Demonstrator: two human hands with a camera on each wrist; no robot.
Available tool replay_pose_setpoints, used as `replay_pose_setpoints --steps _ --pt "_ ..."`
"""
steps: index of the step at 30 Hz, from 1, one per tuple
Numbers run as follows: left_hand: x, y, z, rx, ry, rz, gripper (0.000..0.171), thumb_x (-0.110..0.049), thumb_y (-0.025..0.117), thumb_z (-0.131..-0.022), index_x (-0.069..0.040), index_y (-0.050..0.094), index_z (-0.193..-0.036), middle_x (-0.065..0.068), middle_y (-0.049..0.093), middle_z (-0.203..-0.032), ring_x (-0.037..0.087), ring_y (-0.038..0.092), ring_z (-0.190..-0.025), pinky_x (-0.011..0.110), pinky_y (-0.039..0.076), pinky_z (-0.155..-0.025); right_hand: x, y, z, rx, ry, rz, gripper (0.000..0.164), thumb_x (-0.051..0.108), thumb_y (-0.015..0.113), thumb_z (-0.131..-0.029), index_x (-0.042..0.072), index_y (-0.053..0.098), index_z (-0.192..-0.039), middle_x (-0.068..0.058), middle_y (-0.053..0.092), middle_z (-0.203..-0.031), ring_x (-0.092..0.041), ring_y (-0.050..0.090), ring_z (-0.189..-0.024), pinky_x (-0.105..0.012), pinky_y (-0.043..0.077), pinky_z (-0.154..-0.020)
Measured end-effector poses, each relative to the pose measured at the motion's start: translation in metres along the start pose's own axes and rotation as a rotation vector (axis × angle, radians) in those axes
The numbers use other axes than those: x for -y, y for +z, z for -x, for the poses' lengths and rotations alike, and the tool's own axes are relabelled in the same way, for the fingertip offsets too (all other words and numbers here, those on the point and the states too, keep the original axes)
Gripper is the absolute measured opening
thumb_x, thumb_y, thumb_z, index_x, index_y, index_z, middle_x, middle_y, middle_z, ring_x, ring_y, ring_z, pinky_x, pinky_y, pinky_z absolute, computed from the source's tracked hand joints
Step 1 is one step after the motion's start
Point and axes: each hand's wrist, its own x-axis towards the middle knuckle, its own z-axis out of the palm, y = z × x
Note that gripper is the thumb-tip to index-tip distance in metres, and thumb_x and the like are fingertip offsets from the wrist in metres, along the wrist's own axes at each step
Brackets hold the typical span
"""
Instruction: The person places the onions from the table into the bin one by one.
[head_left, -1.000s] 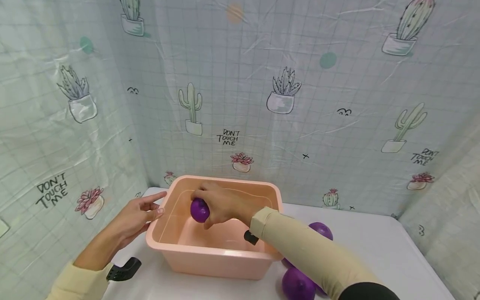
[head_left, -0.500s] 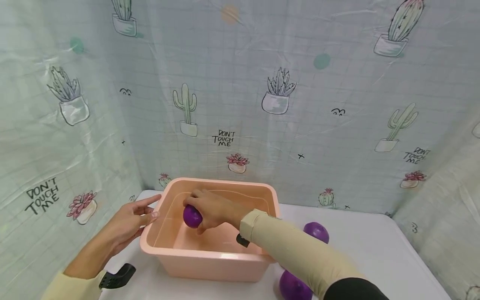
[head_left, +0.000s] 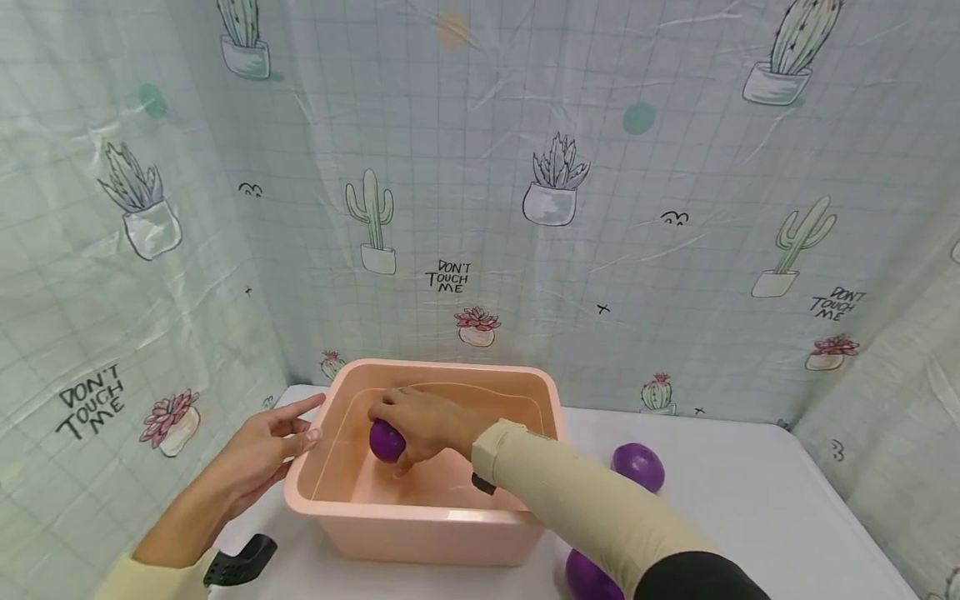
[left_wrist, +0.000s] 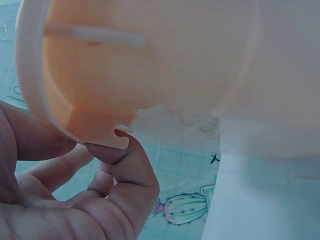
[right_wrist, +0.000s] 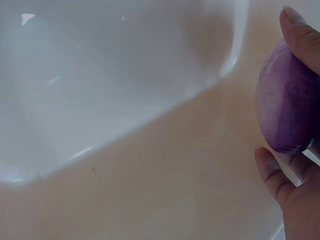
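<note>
A pink plastic tub (head_left: 427, 533) stands on the white table. At its left rim my left hand (head_left: 262, 454) pinches the edge between thumb and fingers, and the left wrist view shows the thumb and a curled finger (left_wrist: 135, 175) at the rim. My right hand (head_left: 427, 425) reaches down inside the tub and holds a round purple onion (head_left: 387, 442) near the left inner wall. Streaky skin shows on this onion (right_wrist: 285, 100) in the right wrist view, with the thumb over its top and fingers beneath.
Right of the tub a purple onion (head_left: 638, 467) lies on the table (head_left: 735, 483). Another purple onion (head_left: 592, 577) sits nearer the front, partly behind the right sleeve (head_left: 585, 508). A cactus-print curtain (head_left: 487, 208) hangs behind and on both sides.
My right hand with the onion has gone slightly lower inside the tub. The left hand keeps its place on the rim. The head view has shifted a little.
</note>
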Motion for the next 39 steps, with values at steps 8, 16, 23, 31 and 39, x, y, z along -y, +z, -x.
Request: replay_pose_setpoints --steps 8,16,23,31,39 --pt "0.001 -0.002 -0.002 -0.001 0.001 0.001 0.066 -0.012 0.056 -0.108 -0.008 0.025 -0.166 0.005 0.06 -0.109 0.017 0.061 -0.106 0.029 0.06 -0.085 0.001 0.005 -0.009 0.046 0.013 0.057 0.079 0.053 0.089 -0.076 0.027 0.052 -0.14 0.002 0.051 -0.142 -0.017 0.049 -0.134 -0.029 0.045 -0.114" --pt "0.002 -0.001 -0.002 0.0 -0.001 0.006 0.066 -0.011 0.056 -0.107 -0.008 0.025 -0.166 0.004 0.06 -0.108 0.017 0.06 -0.107 0.029 0.06 -0.085 0.003 0.01 -0.012 0.051 -0.006 0.12 0.074 0.057 0.086 -0.078 0.029 0.052 -0.137 0.003 0.05 -0.14 -0.015 0.048 -0.135 -0.027 0.043 -0.115" --pt "0.001 -0.001 -0.003 0.002 0.001 -0.005 0.066 -0.011 0.056 -0.107 -0.008 0.025 -0.166 0.006 0.06 -0.11 0.014 0.06 -0.102 0.028 0.06 -0.084 0.001 0.007 -0.013 0.054 -0.028 0.14 0.081 0.064 0.081 -0.08 0.028 0.048 -0.145 0.005 0.05 -0.137 -0.012 0.052 -0.128 -0.025 0.045 -0.112" --pt "-0.003 0.004 -0.002 0.001 0.004 -0.02 0.068 -0.012 0.057 -0.107 -0.008 0.025 -0.166 0.007 0.06 -0.111 0.012 0.061 -0.099 0.028 0.061 -0.084 -0.008 -0.033 0.011 0.032 -0.002 -0.094 0.08 0.05 0.082 -0.086 0.018 0.048 -0.151 -0.003 0.051 -0.144 -0.017 0.056 -0.126 -0.028 0.049 -0.11" --pt "-0.002 0.002 -0.002 0.003 -0.006 -0.031 0.068 -0.014 0.056 -0.108 -0.009 0.023 -0.166 0.005 0.059 -0.11 0.01 0.061 -0.097 0.027 0.061 -0.083 -0.026 -0.074 0.058 -0.077 0.052 -0.358 0.078 0.047 0.085 -0.084 0.018 0.052 -0.148 -0.004 0.056 -0.147 -0.026 0.059 -0.131 -0.038 0.051 -0.106"
